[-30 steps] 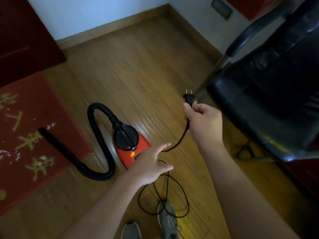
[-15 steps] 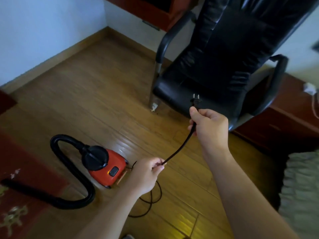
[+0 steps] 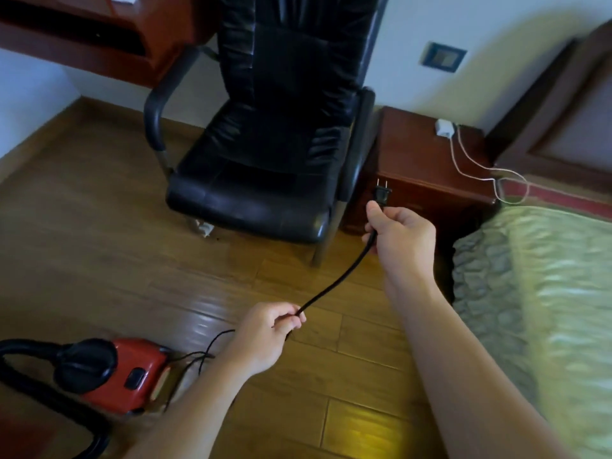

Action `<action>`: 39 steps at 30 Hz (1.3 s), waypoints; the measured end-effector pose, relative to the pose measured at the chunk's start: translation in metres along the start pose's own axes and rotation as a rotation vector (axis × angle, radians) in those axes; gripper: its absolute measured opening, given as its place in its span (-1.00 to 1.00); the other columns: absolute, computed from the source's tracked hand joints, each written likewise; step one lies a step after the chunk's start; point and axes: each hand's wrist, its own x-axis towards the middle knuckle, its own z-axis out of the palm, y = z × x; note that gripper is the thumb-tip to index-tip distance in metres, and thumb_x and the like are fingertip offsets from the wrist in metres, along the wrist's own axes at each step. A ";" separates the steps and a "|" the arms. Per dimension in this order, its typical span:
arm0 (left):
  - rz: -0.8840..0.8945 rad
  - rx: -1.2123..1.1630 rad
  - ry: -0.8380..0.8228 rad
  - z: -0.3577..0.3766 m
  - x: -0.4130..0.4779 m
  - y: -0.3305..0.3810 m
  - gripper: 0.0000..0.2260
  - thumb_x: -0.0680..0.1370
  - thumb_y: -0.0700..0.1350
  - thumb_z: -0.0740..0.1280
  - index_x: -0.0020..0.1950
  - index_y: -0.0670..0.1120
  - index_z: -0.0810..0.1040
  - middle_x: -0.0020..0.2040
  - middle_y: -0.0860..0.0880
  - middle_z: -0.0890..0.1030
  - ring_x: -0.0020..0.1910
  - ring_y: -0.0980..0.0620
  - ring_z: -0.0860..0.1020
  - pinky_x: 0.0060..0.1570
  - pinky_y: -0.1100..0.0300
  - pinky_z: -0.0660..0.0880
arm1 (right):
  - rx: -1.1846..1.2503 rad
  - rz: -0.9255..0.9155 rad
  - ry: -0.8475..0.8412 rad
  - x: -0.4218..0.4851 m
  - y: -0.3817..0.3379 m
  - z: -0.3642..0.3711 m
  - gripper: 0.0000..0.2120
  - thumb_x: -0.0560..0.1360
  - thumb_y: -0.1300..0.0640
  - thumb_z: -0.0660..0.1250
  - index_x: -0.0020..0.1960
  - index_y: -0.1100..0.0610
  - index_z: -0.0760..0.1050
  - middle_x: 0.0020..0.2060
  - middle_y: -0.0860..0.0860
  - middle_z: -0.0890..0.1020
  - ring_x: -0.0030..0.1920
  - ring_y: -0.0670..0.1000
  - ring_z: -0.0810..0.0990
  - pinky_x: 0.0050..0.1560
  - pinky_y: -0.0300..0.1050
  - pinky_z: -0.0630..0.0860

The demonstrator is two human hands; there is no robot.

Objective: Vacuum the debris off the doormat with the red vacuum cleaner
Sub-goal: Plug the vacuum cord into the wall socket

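1. Hands are sharing one black power cord (image 3: 334, 286), which is stretching in a shallow curve between them above the wooden floor (image 3: 116, 243).
2. The right hand (image 3: 402, 236) is gripping the cord just below the plug (image 3: 381, 193), fingers curled closed around it, and the plug is poking up out of the fist with its two prongs pointing upward (it is sitting in front of the dark wooden nightstand (image 3: 427, 167), plugged into nothing).
3. The left hand (image 3: 265, 336) is sitting lower and nearer the camera, pinching the cord between thumb and fingertips, the other fingers folded in.
4. Below that pinch the cord is dropping slack and looping down to the red vacuum cleaner (image 3: 132, 376), which is resting on the floor at the lower left, well apart from the plug.
5. The vacuum's black hose (image 3: 20, 385) is curving off its front end and running out of the left and bottom edges.
6. The doormat is not showing in this view.
7. A black armchair (image 3: 275, 144) is standing straight ahead, just beside the nightstand.
8. On the nightstand a white charger (image 3: 444, 127) is lying with its white cable (image 3: 480, 167) trailing toward the green-patterned bed (image 3: 546, 293) on the right.
9. A wall plate (image 3: 443, 57) is showing above the nightstand, too blurred to read clearly.
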 end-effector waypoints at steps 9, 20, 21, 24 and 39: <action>0.074 0.085 -0.042 0.090 0.042 0.095 -0.78 0.64 -0.12 0.31 -0.09 0.15 0.65 -0.16 0.14 0.69 -0.07 0.24 0.62 -0.13 0.40 0.47 | 0.085 0.054 0.044 0.077 -0.017 -0.129 -0.83 0.56 0.01 0.42 -0.13 0.08 0.64 -0.33 -0.06 0.67 -0.34 -0.15 0.60 -0.18 -0.16 0.58; 0.096 0.109 -0.071 0.133 0.139 0.170 -0.82 0.65 -0.10 0.29 -0.04 0.09 0.66 -0.17 0.13 0.67 -0.10 0.27 0.61 -0.05 0.35 0.52 | 0.175 0.127 0.014 0.196 -0.052 -0.173 -0.86 0.63 0.15 0.31 -0.07 0.10 0.60 -0.27 0.00 0.67 -0.25 -0.06 0.62 -0.13 -0.10 0.62; 0.094 0.104 -0.077 0.134 0.154 0.174 -0.83 0.65 -0.09 0.29 -0.03 0.09 0.66 -0.17 0.13 0.67 -0.10 0.27 0.61 -0.04 0.32 0.54 | 0.166 0.115 0.012 0.212 -0.054 -0.170 -0.86 0.63 0.15 0.31 -0.08 0.10 0.60 -0.28 0.00 0.67 -0.26 -0.06 0.61 -0.12 -0.10 0.62; 0.087 0.080 -0.107 0.135 0.205 0.184 -0.83 0.65 -0.09 0.29 -0.04 0.08 0.66 -0.17 0.13 0.68 -0.10 0.25 0.62 -0.01 0.25 0.56 | 0.132 0.088 0.015 0.264 -0.058 -0.159 -0.84 0.63 0.16 0.31 -0.10 0.10 0.60 -0.29 -0.01 0.65 -0.28 -0.07 0.60 -0.13 -0.11 0.60; 0.002 0.013 -0.165 0.145 0.434 0.270 -0.83 0.65 -0.11 0.30 -0.04 0.03 0.68 -0.14 0.07 0.70 -0.10 0.09 0.67 -0.01 0.02 0.65 | 0.086 0.058 0.019 0.509 -0.105 -0.128 -0.84 0.61 0.20 0.34 -0.15 0.13 0.59 -0.35 0.01 0.65 -0.33 -0.06 0.58 -0.22 -0.15 0.57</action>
